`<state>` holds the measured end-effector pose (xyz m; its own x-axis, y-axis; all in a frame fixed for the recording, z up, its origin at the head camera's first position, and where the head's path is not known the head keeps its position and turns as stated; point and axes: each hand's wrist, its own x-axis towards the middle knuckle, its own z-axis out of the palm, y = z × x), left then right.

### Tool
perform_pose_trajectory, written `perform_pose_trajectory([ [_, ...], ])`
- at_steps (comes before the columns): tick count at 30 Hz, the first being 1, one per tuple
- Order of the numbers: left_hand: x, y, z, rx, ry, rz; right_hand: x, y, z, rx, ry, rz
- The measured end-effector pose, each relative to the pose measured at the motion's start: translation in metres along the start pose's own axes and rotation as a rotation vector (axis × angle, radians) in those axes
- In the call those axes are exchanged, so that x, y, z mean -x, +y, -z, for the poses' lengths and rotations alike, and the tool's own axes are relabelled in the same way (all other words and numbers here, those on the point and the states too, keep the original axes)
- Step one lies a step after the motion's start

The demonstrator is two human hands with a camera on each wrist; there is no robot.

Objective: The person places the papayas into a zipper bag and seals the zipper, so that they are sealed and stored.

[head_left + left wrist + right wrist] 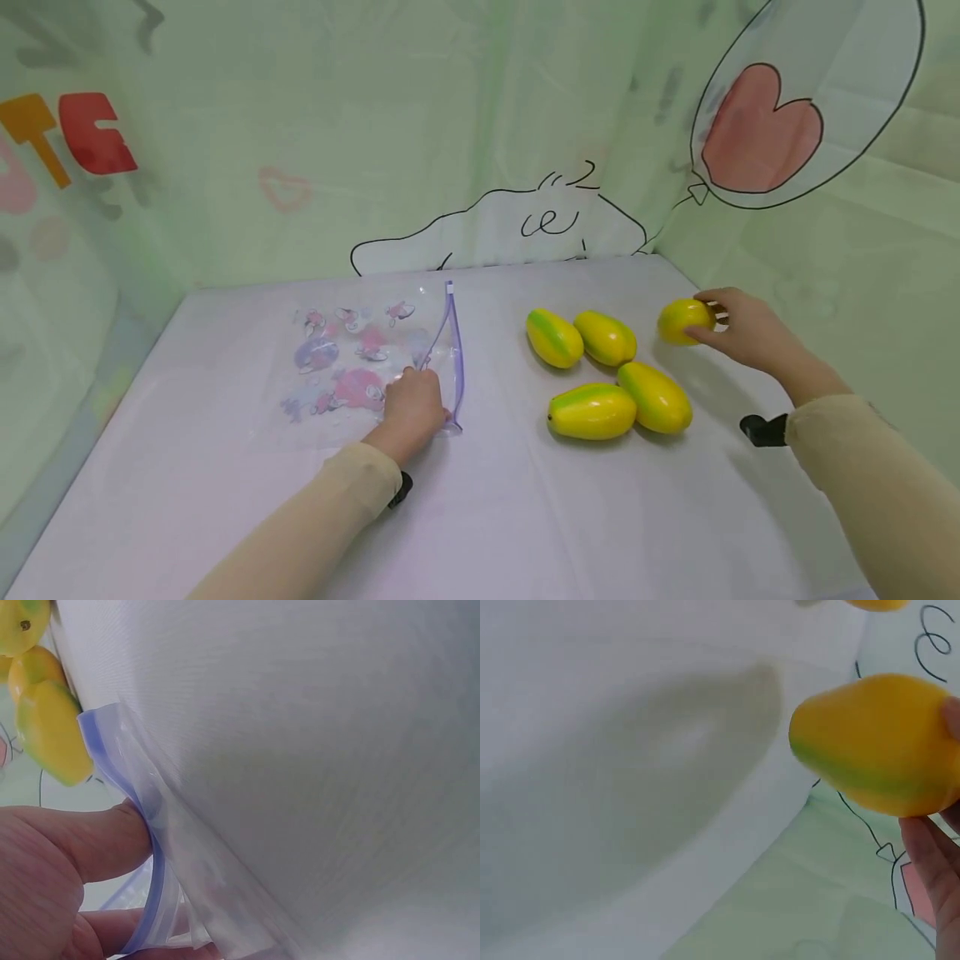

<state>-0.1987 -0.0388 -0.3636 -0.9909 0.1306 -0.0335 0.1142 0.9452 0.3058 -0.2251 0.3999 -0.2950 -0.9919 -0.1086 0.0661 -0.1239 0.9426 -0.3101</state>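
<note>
A clear zip bag [352, 367] with a purple zip edge and pink and blue cartoon prints lies flat on the left of the table. At its opening, my left hand [415, 404] pinches the zip edge; the thumb [112, 840] presses on the purple strip in the left wrist view, and the other fingers are partly hidden behind the plastic. My right hand [750, 329] grips a yellow papaya [684, 322] with a green streak, held up off the table at the right. Several more papayas [592, 412] lie grouped between the bag and this hand.
A white cloth covers the table [510, 517]. Pale green curtains [337, 125] with printed drawings rise behind it and along both sides. Black wrist-worn devices [763, 431] show at both cuffs.
</note>
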Motion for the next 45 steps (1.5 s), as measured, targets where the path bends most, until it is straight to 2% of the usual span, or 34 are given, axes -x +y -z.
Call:
perform_pose_trajectory([
  [4,0.001,0.0,0.0,0.003,0.004,0.001,0.008,0.004,0.004,-0.17,0.059,-0.086],
  [10,0.002,0.0,0.0,0.001,0.0,-0.001,0.018,0.007,0.009,-0.444,0.099,-0.099],
  [12,0.002,-0.001,0.0,-0.001,0.001,0.001,0.02,0.006,0.011,-0.54,0.107,-0.08],
  [14,0.002,-0.001,0.0,-0.004,0.004,0.003,0.02,0.003,0.014,-0.683,0.108,-0.055],
  [20,0.002,-0.002,0.0,-0.019,0.013,0.0,0.017,-0.018,0.019,-1.264,0.081,0.055],
  [22,0.002,-0.001,0.001,-0.02,0.009,-0.002,0.016,-0.027,0.02,-1.376,0.077,0.083],
  [24,0.0,0.001,0.001,-0.019,0.004,-0.005,0.014,-0.037,0.021,-1.425,0.073,0.105],
  [27,-0.002,0.001,0.0,-0.02,-0.003,0.004,0.004,-0.055,0.014,-1.413,0.018,0.169],
  [30,-0.004,0.001,0.0,-0.018,-0.006,0.01,-0.008,-0.078,0.002,-1.282,-0.06,0.214],
  [32,-0.006,0.003,0.0,-0.018,-0.011,0.013,-0.013,-0.095,-0.006,-1.092,-0.087,0.199],
  [35,-0.007,0.004,0.0,-0.016,-0.017,0.021,-0.022,-0.12,-0.016,-0.765,-0.132,0.122],
  [38,-0.007,0.005,0.0,-0.014,-0.03,0.026,-0.031,-0.14,-0.027,-0.578,-0.197,0.068],
  [41,-0.007,0.005,0.0,-0.008,-0.037,0.03,-0.04,-0.156,-0.037,-0.553,-0.252,0.057],
  [45,-0.006,0.004,-0.001,-0.005,-0.031,0.034,-0.051,-0.173,-0.051,-0.586,-0.297,0.046],
])
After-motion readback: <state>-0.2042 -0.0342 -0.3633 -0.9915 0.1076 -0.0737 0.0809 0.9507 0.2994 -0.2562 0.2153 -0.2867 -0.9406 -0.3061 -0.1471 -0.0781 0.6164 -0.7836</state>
